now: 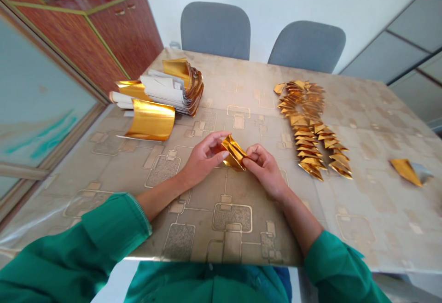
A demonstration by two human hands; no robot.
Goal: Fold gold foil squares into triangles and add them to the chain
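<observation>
A small folded piece of gold foil paper [235, 151] is held between my two hands, just above the table's middle. My left hand [207, 155] grips its left end, thumb in front and fingers behind. At the right end, my right hand [262, 166] pinches it with thumb and curled fingers. The piece is creased lengthwise, with a gap along its upper side. To the left of my hands lies a curled sheet of gold paper [152, 121]. Behind that is a thick stack of gold and white sheets [172, 89], partly rolled.
Rows of folded gold pieces [307, 132] stand nested on the right of the patterned tablecloth [228, 243]. A lone gold and silver piece [407, 171] lies farther right. Two grey chairs [216, 31] stand beyond the far edge, and a wooden cabinet [127, 31] is at the back left.
</observation>
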